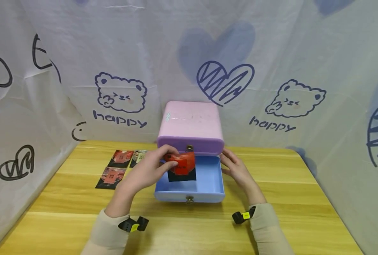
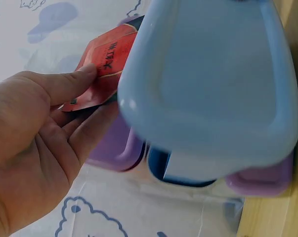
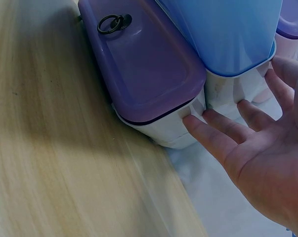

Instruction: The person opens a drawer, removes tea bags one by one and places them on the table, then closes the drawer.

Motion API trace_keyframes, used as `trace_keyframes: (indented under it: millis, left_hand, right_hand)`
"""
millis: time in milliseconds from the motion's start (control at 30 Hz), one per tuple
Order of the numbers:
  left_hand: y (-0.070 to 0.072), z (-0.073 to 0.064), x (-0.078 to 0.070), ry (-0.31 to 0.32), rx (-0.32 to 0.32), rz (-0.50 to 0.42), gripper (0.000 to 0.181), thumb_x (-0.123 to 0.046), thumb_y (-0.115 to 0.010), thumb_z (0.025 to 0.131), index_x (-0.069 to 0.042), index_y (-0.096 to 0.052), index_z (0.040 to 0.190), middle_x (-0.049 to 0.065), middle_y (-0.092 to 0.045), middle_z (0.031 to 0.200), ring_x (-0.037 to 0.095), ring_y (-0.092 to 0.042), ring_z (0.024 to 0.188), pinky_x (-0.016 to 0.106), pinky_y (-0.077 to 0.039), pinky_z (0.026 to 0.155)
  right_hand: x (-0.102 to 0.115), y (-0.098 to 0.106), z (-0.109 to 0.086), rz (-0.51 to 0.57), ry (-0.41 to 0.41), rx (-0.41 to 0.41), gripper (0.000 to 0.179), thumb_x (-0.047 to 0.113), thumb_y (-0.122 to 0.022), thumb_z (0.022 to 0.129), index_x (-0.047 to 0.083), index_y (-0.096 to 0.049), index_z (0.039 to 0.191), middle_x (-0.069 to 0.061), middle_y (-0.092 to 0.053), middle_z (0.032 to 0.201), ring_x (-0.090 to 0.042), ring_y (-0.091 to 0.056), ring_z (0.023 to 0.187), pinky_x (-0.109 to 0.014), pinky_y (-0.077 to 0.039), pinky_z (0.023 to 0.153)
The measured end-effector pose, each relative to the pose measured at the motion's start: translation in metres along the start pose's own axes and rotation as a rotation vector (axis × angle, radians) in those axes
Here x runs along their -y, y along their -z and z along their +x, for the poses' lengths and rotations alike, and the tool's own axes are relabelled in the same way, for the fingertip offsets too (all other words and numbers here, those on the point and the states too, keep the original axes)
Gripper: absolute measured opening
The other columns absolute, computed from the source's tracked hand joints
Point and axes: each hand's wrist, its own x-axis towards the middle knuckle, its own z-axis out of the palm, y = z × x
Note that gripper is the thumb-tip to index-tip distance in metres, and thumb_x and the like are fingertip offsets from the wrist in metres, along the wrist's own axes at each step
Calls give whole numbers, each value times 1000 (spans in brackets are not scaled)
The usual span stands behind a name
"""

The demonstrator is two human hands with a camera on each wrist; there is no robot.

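My left hand (image 1: pixel 148 168) pinches a red and black packet (image 1: pixel 184 165) between thumb and fingers. The packet hangs over the pulled-out blue drawer (image 1: pixel 208 180) of a small cabinet with a pink top (image 1: pixel 192 120). In the left wrist view, dark print shows on the red face of the packet, and the blue drawer front hides its far end. My right hand (image 1: pixel 240 173) is at the cabinet's right side. Its fingers are spread and fairly straight in the right wrist view, with fingertips against the pale side wall (image 3: pixel 220 98) beside the blue drawer and a purple drawer (image 3: pixel 144 64).
Left of the cabinet, several similar packets lie on the wooden table (image 1: pixel 265 226), among them a red one (image 1: pixel 113 177) and a greenish one (image 1: pixel 139 156). A metal ring pull (image 1: pixel 190 200) hangs on the blue drawer front. A printed white cloth (image 1: pixel 176 53) stands behind the table.
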Motion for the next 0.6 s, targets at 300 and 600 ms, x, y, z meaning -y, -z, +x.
trace_keyframes:
  millis: [300, 600]
  left_hand:
    - [20, -11, 9, 17, -63, -52, 27, -5, -66, 101, -10, -58, 126, 13, -68, 114, 23, -69, 91, 33, -59, 75]
    - [47, -24, 26, 62, -118, -39, 30, -4, -68, 100, -7, -59, 128, 19, -69, 119, 27, -72, 94, 35, -61, 76]
  right_hand:
    - [0, 0, -1, 0, 3, -4, 59, 31, -50, 111, 7, -34, 161, -18, -32, 166, -43, -39, 147, -59, -44, 111]
    - [-1, -1, 0, 2, 1, -4, 58, 32, -51, 110, 8, -35, 161, -17, -33, 166, -42, -40, 147, -58, -45, 111]
